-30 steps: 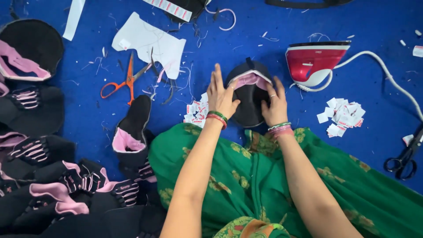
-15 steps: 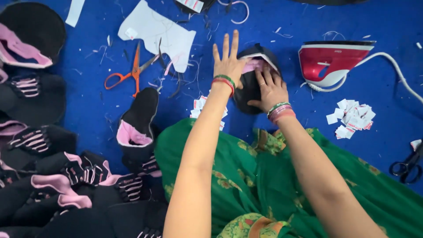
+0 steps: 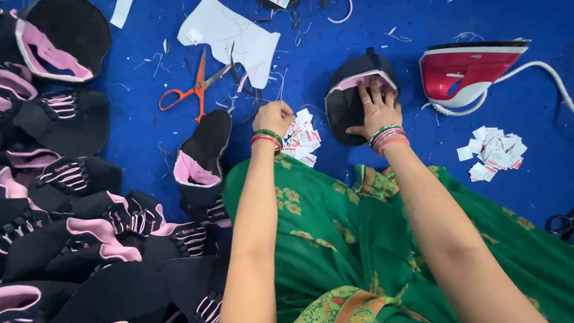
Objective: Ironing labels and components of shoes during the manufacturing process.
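My right hand point(image 3: 378, 107) lies flat, fingers spread, on a black shoe upper with pink lining point(image 3: 353, 98) on the blue floor. My left hand point(image 3: 274, 116) is curled over a small pile of white paper tags point(image 3: 304, 137), fingertips pinched at its edge; whether a tag is between them is hidden. Both wrists wear bangles. My green patterned garment point(image 3: 335, 239) covers my lap below.
A red and white iron point(image 3: 469, 70) with its cord stands right of the shoe upper. Orange scissors point(image 3: 191, 90) and a white paper pattern point(image 3: 230, 36) lie at top centre. Several black and pink uppers point(image 3: 89, 209) are heaped at left. More tags point(image 3: 493, 152) lie at right.
My left hand has left the shoe upper and dropped down-left onto the tag pile, fingers closing. My right hand stays pressed on the upper.
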